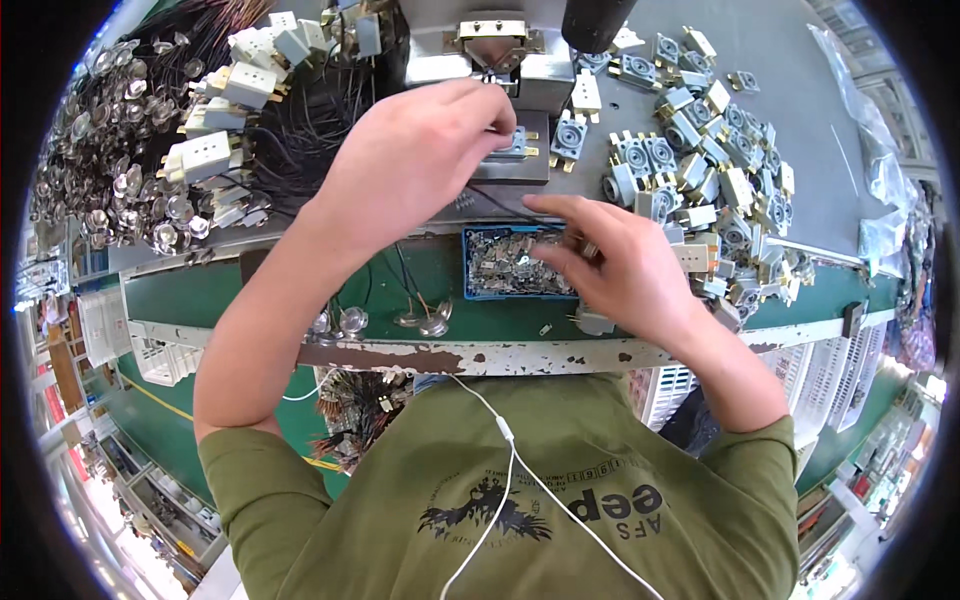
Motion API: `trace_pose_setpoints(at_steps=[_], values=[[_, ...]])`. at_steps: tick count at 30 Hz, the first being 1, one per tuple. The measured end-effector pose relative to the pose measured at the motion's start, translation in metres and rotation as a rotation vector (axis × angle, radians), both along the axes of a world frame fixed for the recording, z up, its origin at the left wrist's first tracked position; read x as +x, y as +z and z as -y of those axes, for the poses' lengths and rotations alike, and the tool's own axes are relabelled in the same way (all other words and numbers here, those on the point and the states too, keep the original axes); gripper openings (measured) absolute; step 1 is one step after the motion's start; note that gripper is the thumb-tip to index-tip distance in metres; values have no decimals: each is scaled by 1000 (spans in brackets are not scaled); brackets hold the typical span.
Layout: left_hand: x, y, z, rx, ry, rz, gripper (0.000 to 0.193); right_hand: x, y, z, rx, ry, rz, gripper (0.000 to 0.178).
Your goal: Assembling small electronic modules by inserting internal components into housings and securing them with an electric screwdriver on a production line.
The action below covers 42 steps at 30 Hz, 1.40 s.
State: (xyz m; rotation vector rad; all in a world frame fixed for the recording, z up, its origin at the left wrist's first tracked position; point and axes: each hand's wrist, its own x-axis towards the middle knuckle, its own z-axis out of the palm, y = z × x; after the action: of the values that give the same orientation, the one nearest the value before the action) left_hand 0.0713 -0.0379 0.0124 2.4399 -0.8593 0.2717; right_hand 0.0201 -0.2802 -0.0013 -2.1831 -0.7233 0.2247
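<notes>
The grey-topped surface (800,110) with its green front ledge carries everything. To the right lies a wide heap of grey and cream socket housings (700,170); to the left, a dark tangle of black wired leads (300,120) tipped with cream connector blocks, and beyond it a mass of small round metal discs (110,170). At the back centre stands a small metal press fixture (495,55), with a flat grey plate below it.

The left hand (410,160) reaches to that plate, its fingers pinched narrow on a grey socket piece (515,145) seated just under the fixture; a thin black wire (500,205) runs from there back toward the ledge. The right hand (615,265) rests over the edge of a small blue tray (468,265) of tiny metal terminals (505,265), fingertips closed together in a tight grip as if on one terminal, though the piece itself is too small to make out.

To do this well, I would judge that the left hand should keep the socket piece square and flat under the fixture, with the wire clear of the press. The right should lift a single terminal, not a cluster, and turn it the correct way round before bringing it across.
</notes>
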Motion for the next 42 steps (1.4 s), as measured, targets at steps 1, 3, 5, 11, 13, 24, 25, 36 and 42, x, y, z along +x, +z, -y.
trace_pose_setpoints(at_steps=[1,3,5,11,13,24,25,36,42], values=[[1,-4,3,35,-2,52,8,-2,5,1,26,7,-75,44],[1,-13,1,89,2,45,8,-10,-1,5,77,-16,-66,49],[1,-18,-1,112,13,31,8,-15,-10,8,169,-41,-127,54],[1,-21,7,113,49,17,10,-19,-13,11,212,-78,-126,52],[0,-19,7,115,61,3,12,-18,-13,13,198,-79,-98,51],[-24,9,-24,103,-242,-114,20,12,3,8,190,-99,-405,33],[-25,8,-25,76,-228,-143,15,15,-2,6,177,-94,-402,33],[-29,12,-54,0,-199,-140,13,33,-14,-9,584,120,-890,41],[-31,18,-54,33,-161,-107,15,35,-13,-16,677,106,-1030,46]])
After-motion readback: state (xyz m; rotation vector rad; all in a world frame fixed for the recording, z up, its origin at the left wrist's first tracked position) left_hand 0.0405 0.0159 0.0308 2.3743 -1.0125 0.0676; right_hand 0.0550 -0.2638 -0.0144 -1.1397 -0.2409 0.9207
